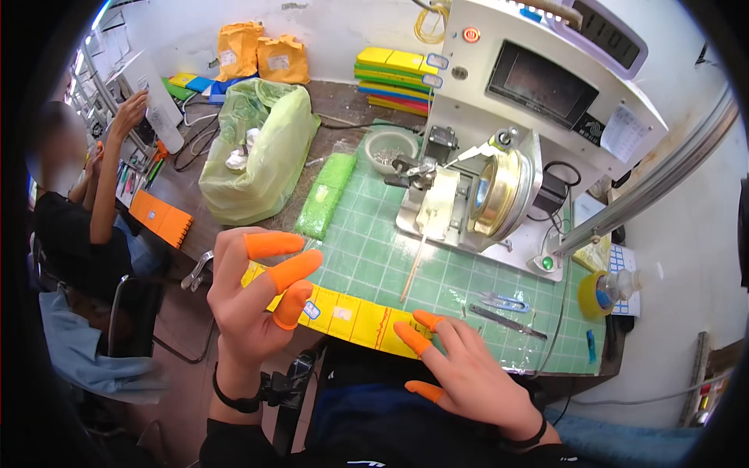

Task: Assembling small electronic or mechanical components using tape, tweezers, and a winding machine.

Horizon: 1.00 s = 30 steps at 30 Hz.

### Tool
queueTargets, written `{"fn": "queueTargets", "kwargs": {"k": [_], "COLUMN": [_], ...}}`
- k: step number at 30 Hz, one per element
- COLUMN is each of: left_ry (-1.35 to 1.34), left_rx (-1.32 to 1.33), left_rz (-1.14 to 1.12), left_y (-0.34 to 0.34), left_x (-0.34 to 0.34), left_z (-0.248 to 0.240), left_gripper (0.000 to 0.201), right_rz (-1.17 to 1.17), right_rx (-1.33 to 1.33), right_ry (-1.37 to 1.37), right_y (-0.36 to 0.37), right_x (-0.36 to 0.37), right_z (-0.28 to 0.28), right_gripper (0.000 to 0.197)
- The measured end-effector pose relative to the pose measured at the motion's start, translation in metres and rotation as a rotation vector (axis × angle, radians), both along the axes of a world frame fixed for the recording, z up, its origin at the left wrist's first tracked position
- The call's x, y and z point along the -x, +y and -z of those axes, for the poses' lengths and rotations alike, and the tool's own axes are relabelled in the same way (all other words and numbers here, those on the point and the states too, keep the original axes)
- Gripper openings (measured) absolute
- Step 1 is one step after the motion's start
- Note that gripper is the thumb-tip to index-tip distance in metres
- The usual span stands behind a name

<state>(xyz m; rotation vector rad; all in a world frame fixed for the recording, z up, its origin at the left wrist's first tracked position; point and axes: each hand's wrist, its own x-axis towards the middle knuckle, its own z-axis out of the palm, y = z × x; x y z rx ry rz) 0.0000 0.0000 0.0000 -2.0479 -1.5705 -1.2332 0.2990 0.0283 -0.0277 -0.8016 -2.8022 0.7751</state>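
My left hand (246,308) is raised at the left end of a long yellow paneled strip (355,316). Orange finger cots cover its thumb and two fingers, which are bent and apart with nothing visible between them. The strip lies along the near edge of the green gridded mat (367,269) and carries small labels. My right hand (476,374) rests at its right end, two cot-covered fingertips on the yellow surface and the thumb spread away. Beyond the strip, a thin wooden stick (413,269) points toward the bench machine (499,187).
Tweezers (507,321) and small blue-handled snips (505,302) lie right of the strip. Further right stands a yellow-collared bottle (597,293). A green bubble-wrap packet (328,195), a grey bowl (390,148) and a bag-lined bin (257,156) are behind. Another person (78,210) sits at left.
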Motion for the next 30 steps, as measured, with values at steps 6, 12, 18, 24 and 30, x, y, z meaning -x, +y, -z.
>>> {"fn": "queueTargets", "kwargs": {"k": [6, 12, 18, 24, 30], "left_ry": [0.017, -0.126, -0.173, -0.407, -0.46], "left_rx": [-0.044, -0.02, 0.135, 0.324, 0.393], "left_rz": [0.112, 0.204, 0.228, 0.244, 0.195], "left_y": [0.017, 0.058, 0.128, 0.22, 0.275], "left_x": [-0.014, -0.011, -0.008, -0.001, -0.002], "left_z": [-0.023, -0.034, -0.057, -0.054, -0.042], "left_gripper": [0.025, 0.024, 0.024, 0.024, 0.029], "right_rz": [0.208, 0.208, 0.21, 0.204, 0.216], "right_rx": [-0.017, 0.021, 0.051, 0.021, -0.037], "right_ry": [0.027, 0.181, 0.216, 0.288, 0.335], "right_y": [0.004, 0.012, 0.015, 0.014, 0.014], "right_x": [0.001, 0.002, -0.006, -0.004, -0.003], "right_z": [0.037, 0.053, 0.053, 0.064, 0.079], "right_gripper": [0.08, 0.079, 0.078, 0.079, 0.078]}}
